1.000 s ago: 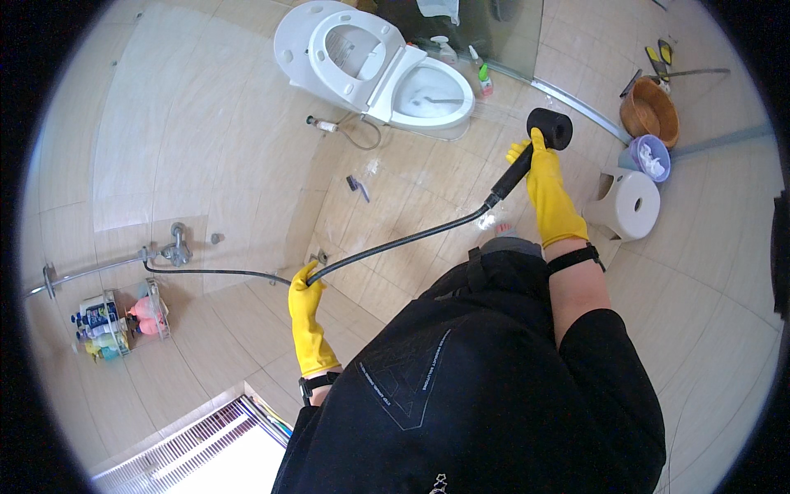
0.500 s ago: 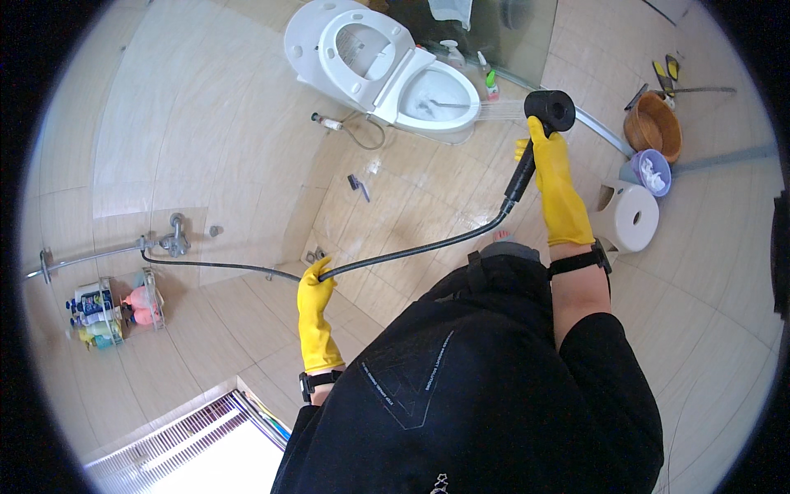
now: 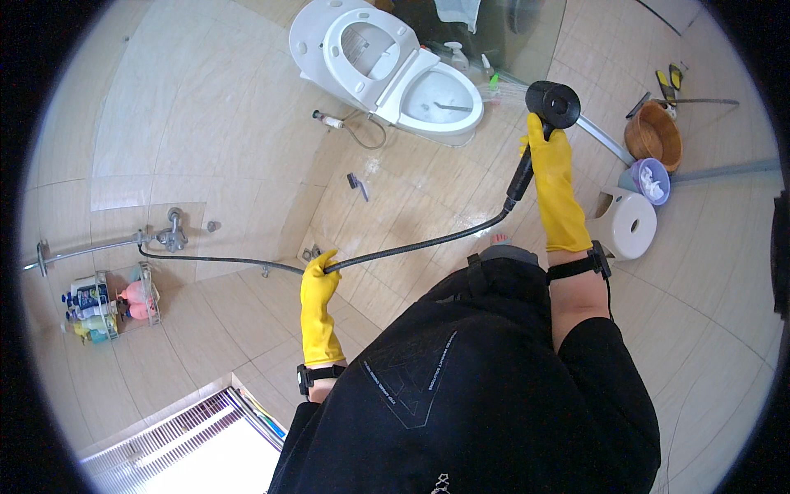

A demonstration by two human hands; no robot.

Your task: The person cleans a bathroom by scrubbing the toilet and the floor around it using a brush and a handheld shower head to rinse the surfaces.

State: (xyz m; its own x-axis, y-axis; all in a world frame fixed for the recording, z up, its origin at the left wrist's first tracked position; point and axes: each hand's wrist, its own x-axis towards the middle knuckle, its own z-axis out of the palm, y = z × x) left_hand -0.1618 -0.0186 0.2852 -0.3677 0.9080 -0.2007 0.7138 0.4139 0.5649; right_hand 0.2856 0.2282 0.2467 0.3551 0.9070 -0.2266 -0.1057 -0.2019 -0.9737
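Observation:
In a yellow rubber glove, my right hand (image 3: 553, 169) is closed around the handle of a black shower head (image 3: 551, 104). Fine water jets leave its face toward the left, passing by the far side of the toilet bowl. My left hand (image 3: 319, 288), gloved alike, holds the black shower hose (image 3: 411, 250) partway along its length. The hose runs on left to the wall tap (image 3: 172, 231). Ahead stands a white toilet (image 3: 436, 96) with lid and seat raised; a thin stick-like thing lies in its bowl.
A small brush (image 3: 358, 186) lies on the tiled floor. At right are a white stool (image 3: 632, 225), a purple bin (image 3: 650, 181) and a brown basin (image 3: 654, 136). Spray bottles (image 3: 457, 56) stand behind the toilet by a glass panel. A bottle rack (image 3: 103, 305) hangs at left.
The shower head has risen slightly and turned, and its jets now point farther toward the bottles behind the toilet. My left hand still holds the hose, a little farther ahead.

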